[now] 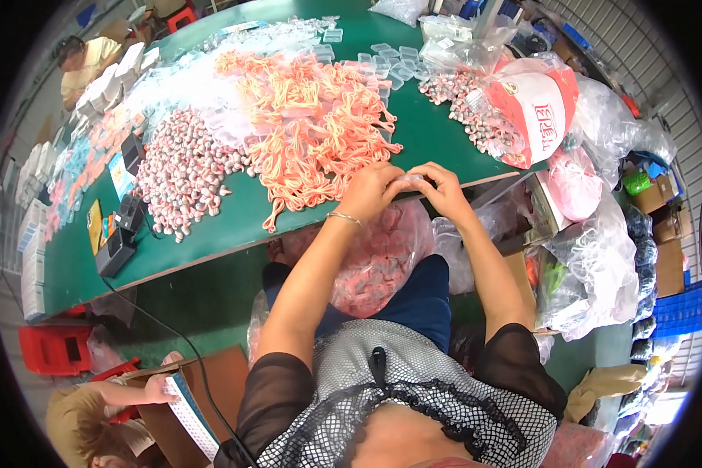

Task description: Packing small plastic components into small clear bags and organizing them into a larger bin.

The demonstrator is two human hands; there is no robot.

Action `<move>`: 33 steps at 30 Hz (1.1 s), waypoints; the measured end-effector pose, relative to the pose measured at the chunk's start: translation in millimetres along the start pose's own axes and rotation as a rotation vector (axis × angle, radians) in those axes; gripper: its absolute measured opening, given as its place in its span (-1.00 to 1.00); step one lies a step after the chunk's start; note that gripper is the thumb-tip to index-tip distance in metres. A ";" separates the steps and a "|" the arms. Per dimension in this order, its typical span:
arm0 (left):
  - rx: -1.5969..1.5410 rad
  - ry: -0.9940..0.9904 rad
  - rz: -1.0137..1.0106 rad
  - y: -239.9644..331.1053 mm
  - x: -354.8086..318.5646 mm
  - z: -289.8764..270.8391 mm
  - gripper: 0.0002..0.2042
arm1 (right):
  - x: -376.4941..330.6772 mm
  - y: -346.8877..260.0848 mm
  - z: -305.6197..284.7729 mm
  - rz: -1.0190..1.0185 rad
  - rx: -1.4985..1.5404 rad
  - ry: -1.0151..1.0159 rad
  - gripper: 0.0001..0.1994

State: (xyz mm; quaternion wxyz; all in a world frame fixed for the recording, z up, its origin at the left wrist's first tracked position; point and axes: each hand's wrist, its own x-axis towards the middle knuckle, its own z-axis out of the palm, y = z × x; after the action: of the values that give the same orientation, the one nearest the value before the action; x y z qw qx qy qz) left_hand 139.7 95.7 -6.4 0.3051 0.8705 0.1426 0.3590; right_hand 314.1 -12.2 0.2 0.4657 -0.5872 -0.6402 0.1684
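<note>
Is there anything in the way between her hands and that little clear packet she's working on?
Nothing visible: the left hand and right hand already pinch the small clear packet between them at the green table edge, beside the orange cords.

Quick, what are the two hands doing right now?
Left hand: fingers curled, pinching a small clear packet at the green table edge.
Right hand: fingers curled, pinching the same packet from the other side.

A long green bench (234,226) carries a heap of small pink-and-white wrapped pieces (181,168) at its left and clear little plastic boxes (390,61) at its far end. A red-and-white printed sack (540,109) spills more pieces. A red plastic stool (54,349) stands on the floor, lower left.
</note>
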 end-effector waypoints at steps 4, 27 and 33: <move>-0.100 -0.014 -0.049 -4.4 6.2 -3.3 -0.77 | 2.7 -4.5 4.6 -0.022 0.016 0.078 -0.86; -0.107 0.038 -0.088 1.3 8.0 3.8 -0.77 | -163.6 106.5 137.9 0.425 -0.129 -0.148 -0.79; -0.035 0.084 -0.057 -4.6 0.1 1.4 -0.85 | -26.4 -37.4 7.8 0.288 0.364 -0.100 -0.92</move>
State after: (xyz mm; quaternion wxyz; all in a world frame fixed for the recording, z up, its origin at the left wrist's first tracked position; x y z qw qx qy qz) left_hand 140.6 98.7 -10.0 0.3239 0.8448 0.1739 0.3887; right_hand 282.4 -43.0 14.2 0.5030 -0.5698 -0.5310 0.3746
